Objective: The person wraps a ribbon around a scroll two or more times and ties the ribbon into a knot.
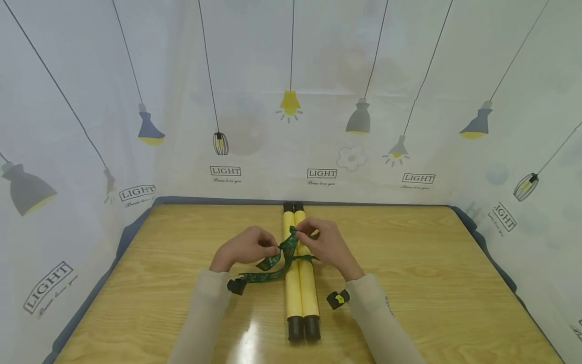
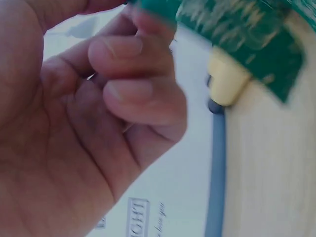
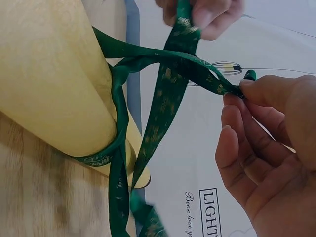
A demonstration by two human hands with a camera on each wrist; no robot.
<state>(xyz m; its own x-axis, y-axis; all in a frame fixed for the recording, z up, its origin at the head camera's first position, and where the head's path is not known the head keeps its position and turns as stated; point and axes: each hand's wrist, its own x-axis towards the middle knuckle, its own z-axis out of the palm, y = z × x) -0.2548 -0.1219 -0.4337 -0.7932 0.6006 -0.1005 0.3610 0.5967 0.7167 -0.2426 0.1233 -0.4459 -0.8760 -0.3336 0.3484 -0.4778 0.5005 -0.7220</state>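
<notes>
Two pale yellow tubes (image 1: pixel 301 296) with black end caps lie side by side, pointing away from me. A green ribbon (image 3: pixel 165 98) with gold print passes round them and crosses over itself above them. My left hand (image 1: pixel 247 245) pinches one strand between thumb and index finger, left of the tubes. Over the tubes, my right hand (image 1: pixel 328 243) pinches another strand by thumb and fingertips, raised off the tubes. In the left wrist view a wide ribbon tail (image 2: pixel 247 42) hangs past the left fingers. A further ribbon end stretches left across the table in the head view.
The tubes rest on a wood-grain table (image 1: pixel 409 283) with a blue edge at the back. White sheeting (image 1: pixel 254 60) printed with hanging lamps surrounds it on three sides. Small black pieces (image 1: pixel 337 299) show beside both wrists.
</notes>
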